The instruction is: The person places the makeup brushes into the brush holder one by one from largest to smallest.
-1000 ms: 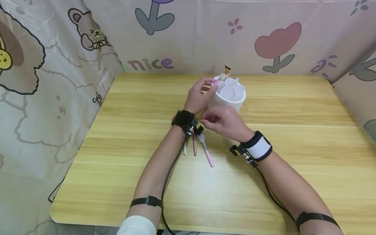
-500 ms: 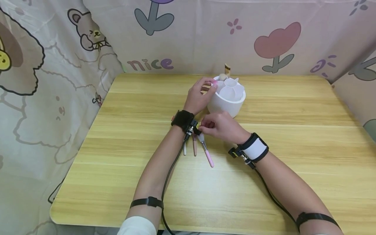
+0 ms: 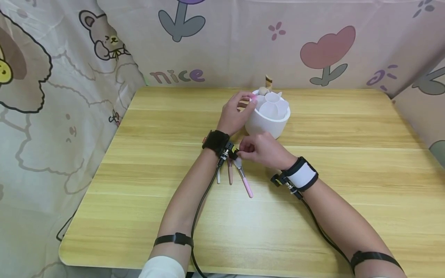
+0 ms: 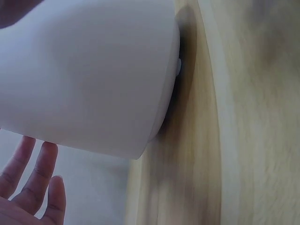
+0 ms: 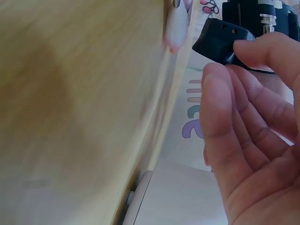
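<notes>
My left hand [image 3: 236,114] holds the left rim of a white round makeup brush holder [image 3: 267,122], which has inner compartments. Several fingers [image 4: 40,173] touch its side in the left wrist view. Something pink, its kind unclear, shows by those fingertips. With curled fingers, my right hand [image 3: 265,148] pinches the small black camera [image 5: 220,40] on the left wrist strap [image 3: 216,142]. Just below lie a pink-handled brush [image 3: 247,187], a brown-handled brush [image 3: 230,172] and a thin white handle [image 3: 218,177], their upper ends partly hidden by the left wrist and camera.
A wooden table [image 3: 333,216] carries everything. Inside the holder stand a beige round tip [image 3: 263,91] and a dark-and-gold piece [image 3: 269,82]. A black cable [image 3: 199,212] runs along the left forearm, another [image 3: 321,229] along the right. Printed cloth [image 3: 229,46] hangs behind.
My right hand has come down slightly and to the left, onto the left wrist camera, uncovering the holder's front. The left hand, the holder and the brushes have stayed put.
</notes>
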A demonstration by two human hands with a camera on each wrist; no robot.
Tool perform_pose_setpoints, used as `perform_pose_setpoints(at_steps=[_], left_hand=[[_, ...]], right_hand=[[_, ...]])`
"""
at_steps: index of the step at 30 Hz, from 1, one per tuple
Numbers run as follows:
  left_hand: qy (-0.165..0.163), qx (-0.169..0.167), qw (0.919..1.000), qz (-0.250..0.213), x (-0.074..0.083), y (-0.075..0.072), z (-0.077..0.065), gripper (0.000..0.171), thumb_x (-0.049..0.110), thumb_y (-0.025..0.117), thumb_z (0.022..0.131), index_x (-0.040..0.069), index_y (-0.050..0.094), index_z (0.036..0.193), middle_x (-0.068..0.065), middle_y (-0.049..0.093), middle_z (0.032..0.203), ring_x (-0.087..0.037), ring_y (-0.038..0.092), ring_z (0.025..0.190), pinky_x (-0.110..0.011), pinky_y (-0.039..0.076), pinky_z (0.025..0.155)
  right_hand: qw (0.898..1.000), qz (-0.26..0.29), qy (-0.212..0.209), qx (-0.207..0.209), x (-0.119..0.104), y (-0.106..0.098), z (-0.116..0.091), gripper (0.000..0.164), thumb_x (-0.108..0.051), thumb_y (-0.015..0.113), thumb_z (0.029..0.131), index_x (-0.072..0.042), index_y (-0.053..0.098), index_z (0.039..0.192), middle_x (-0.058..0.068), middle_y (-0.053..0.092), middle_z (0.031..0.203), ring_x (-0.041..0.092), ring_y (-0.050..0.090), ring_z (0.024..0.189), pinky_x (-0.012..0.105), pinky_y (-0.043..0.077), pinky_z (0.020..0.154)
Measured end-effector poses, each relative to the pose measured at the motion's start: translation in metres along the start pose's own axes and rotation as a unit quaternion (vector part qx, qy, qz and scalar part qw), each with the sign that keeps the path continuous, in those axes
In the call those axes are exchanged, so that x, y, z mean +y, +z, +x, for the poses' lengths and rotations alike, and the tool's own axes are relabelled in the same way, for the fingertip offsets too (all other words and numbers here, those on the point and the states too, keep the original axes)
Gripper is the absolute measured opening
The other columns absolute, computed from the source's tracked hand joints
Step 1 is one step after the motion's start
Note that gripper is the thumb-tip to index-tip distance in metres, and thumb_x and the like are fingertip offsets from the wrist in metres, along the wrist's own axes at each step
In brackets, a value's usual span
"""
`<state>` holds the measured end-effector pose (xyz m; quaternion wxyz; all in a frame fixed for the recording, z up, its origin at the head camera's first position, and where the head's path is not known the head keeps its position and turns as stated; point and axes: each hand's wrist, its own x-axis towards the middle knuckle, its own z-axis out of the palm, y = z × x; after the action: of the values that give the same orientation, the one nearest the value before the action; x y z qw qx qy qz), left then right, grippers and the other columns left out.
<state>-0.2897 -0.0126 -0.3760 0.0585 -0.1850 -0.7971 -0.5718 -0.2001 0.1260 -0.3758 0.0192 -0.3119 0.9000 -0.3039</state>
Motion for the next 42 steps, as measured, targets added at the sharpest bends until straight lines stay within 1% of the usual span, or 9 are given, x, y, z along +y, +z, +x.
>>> perform_pose_setpoints(at_steps=[5, 8, 12, 17, 22, 29, 36, 38, 42], left_hand=[[0.0, -0.003, 1.0, 0.0, -0.0003, -0.0003, 0.0011, 0.03, 0.038, 0.059, 0.103, 0.019, 0.064, 0.126, -0.005, 0.067, 0.131, -0.022, 0.067, 0.115, -0.035, 0.061, 0.095], [0.003, -0.006, 1.0, 0.0, -0.0007, -0.0006, 0.0022, 0.03, 0.037, 0.059, 0.103, 0.019, 0.064, 0.126, -0.005, 0.067, 0.132, -0.022, 0.067, 0.116, -0.034, 0.059, 0.097], [0.008, -0.008, 0.9999, 0.002, -0.0012, -0.0014, 0.0031, 0.029, 0.036, 0.059, 0.104, 0.018, 0.064, 0.127, -0.005, 0.067, 0.133, -0.022, 0.066, 0.119, -0.033, 0.059, 0.099], [0.006, -0.01, 0.9999, 0.004, -0.0011, -0.0023, 0.0034, 0.029, 0.037, 0.059, 0.103, 0.019, 0.064, 0.127, -0.005, 0.067, 0.132, -0.022, 0.067, 0.117, -0.034, 0.059, 0.099], [0.005, -0.011, 0.9999, 0.003, -0.001, -0.0026, 0.004, 0.029, 0.036, 0.059, 0.103, 0.02, 0.065, 0.127, -0.005, 0.067, 0.131, -0.021, 0.067, 0.116, -0.033, 0.059, 0.098], [0.005, -0.012, 0.9999, 0.009, -0.0012, -0.0029, 0.0042, 0.029, 0.035, 0.059, 0.104, 0.02, 0.064, 0.127, -0.005, 0.068, 0.131, -0.02, 0.067, 0.116, -0.033, 0.059, 0.099], [-0.001, -0.012, 0.9999, 0.009, -0.0002, -0.0029, 0.0036, 0.029, 0.036, 0.059, 0.104, 0.02, 0.064, 0.127, -0.005, 0.067, 0.132, -0.021, 0.067, 0.117, -0.034, 0.059, 0.099], [-0.003, -0.012, 0.9999, 0.008, -0.0002, -0.0026, 0.0034, 0.029, 0.036, 0.059, 0.104, 0.02, 0.064, 0.127, -0.005, 0.068, 0.132, -0.021, 0.067, 0.117, -0.034, 0.059, 0.099], [-0.006, -0.011, 0.9999, 0.006, -0.0003, -0.0022, 0.0033, 0.029, 0.036, 0.059, 0.103, 0.021, 0.064, 0.127, -0.004, 0.067, 0.132, -0.021, 0.067, 0.116, -0.034, 0.059, 0.098]], right_hand=[[1.0, -0.011, 0.001, -0.027, 0.0013, 0.0005, -0.0011, 0.01, -0.02, 0.081, 0.088, -0.015, 0.075, 0.082, -0.006, 0.071, 0.072, 0.005, 0.06, 0.064, 0.021, 0.054, 0.059], [0.999, -0.022, 0.003, -0.049, 0.001, 0.0016, -0.0017, 0.014, -0.026, 0.082, 0.088, -0.017, 0.076, 0.08, -0.009, 0.07, 0.07, 0.003, 0.061, 0.063, 0.02, 0.055, 0.059], [0.996, -0.034, 0.011, -0.078, 0.0006, 0.0038, -0.0026, 0.021, -0.035, 0.084, 0.086, -0.019, 0.075, 0.077, -0.011, 0.067, 0.065, 0.002, 0.058, 0.059, 0.02, 0.051, 0.055], [0.993, -0.03, 0.027, -0.115, 0.001, 0.007, -0.0031, 0.026, -0.04, 0.085, 0.085, -0.02, 0.073, 0.073, -0.012, 0.064, 0.062, 0.002, 0.054, 0.057, 0.02, 0.046, 0.053], [0.988, -0.032, 0.046, -0.142, 0.0008, 0.0077, -0.0033, 0.026, -0.041, 0.084, 0.085, -0.022, 0.072, 0.071, -0.012, 0.064, 0.062, 0.002, 0.054, 0.059, 0.021, 0.046, 0.054], [0.985, -0.04, 0.064, -0.156, 0.0, 0.0048, -0.0038, 0.02, -0.033, 0.083, 0.086, -0.019, 0.073, 0.076, -0.009, 0.066, 0.067, 0.004, 0.055, 0.059, 0.022, 0.049, 0.056], [0.984, -0.039, 0.078, -0.155, -0.0007, 0.003, -0.0034, 0.012, -0.026, 0.082, 0.087, -0.016, 0.076, 0.084, -0.005, 0.069, 0.073, 0.005, 0.058, 0.058, 0.023, 0.05, 0.058], [0.984, -0.041, 0.079, -0.152, -0.0002, 0.0025, -0.0036, 0.01, -0.023, 0.082, 0.087, -0.015, 0.076, 0.086, -0.005, 0.069, 0.075, 0.005, 0.058, 0.059, 0.023, 0.05, 0.058], [0.985, -0.047, 0.071, -0.152, 0.0008, 0.0017, -0.0044, 0.006, -0.019, 0.08, 0.087, -0.016, 0.074, 0.086, -0.005, 0.067, 0.074, 0.007, 0.056, 0.06, 0.023, 0.047, 0.058]])
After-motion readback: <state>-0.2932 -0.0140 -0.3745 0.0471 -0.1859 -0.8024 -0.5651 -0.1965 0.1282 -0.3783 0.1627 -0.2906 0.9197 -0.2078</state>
